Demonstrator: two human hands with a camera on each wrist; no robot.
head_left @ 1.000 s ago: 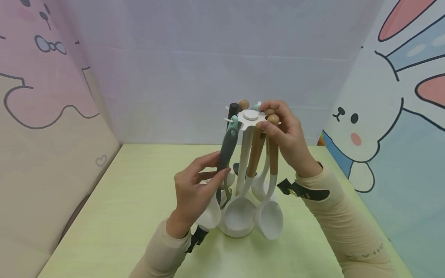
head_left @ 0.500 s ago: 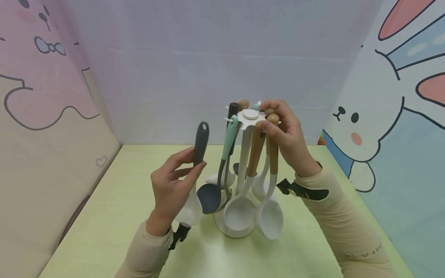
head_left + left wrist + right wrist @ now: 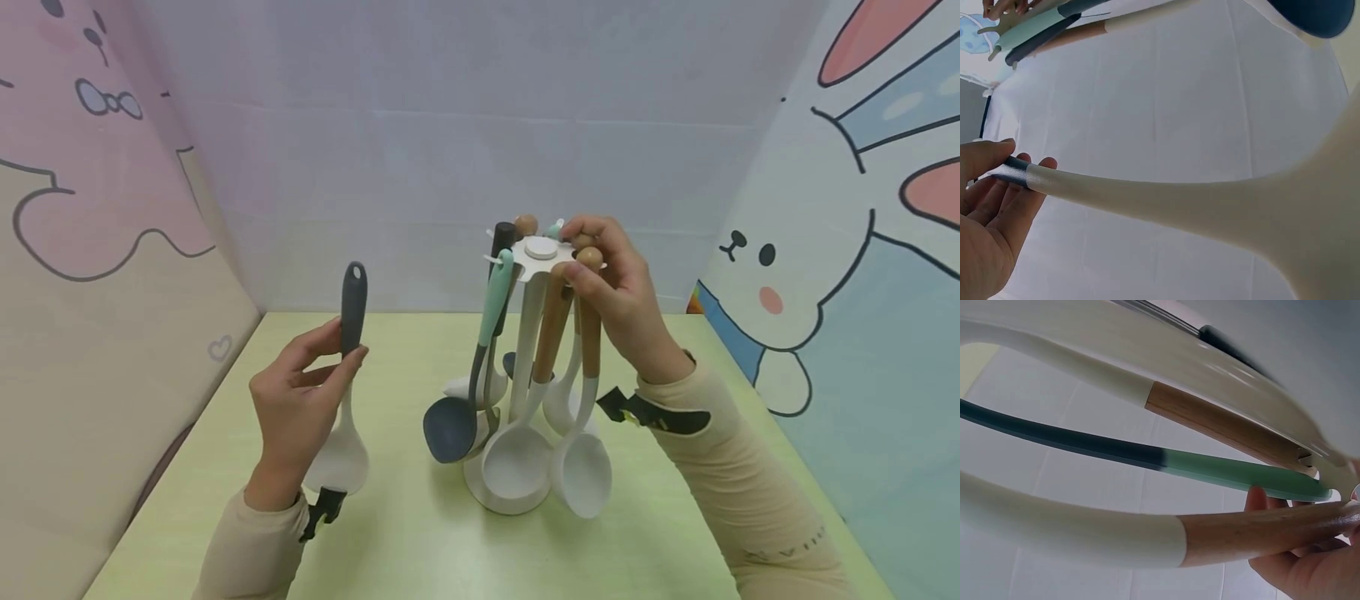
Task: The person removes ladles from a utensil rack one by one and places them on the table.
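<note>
In the head view my left hand (image 3: 292, 404) pinches a rice paddle (image 3: 353, 312) by its dark grey handle, left of the utensil rack. Its broad white head hangs downward, partly behind my wrist. The left wrist view shows thumb and fingers around the handle where it meets the pale neck (image 3: 1129, 194). My right hand (image 3: 630, 304) grips the white top (image 3: 542, 247) of the utensil rack, among the wooden-handled ladles. A white ladle (image 3: 516, 462) and another ladle (image 3: 585, 475) hang at the front. A mint-handled dark blue ladle (image 3: 450, 429) hangs at the left.
The rack's round white base (image 3: 510, 502) stands on a pale yellow-green table (image 3: 420, 550). More utensils hang behind, among them one with a black handle (image 3: 504, 237). Printed cloth walls (image 3: 465, 167) enclose the back and sides.
My left hand has drawn the rice paddle away from the rack and carried it left, uncovering the mint-handled ladle. The right hand has stayed at the rack's top.
</note>
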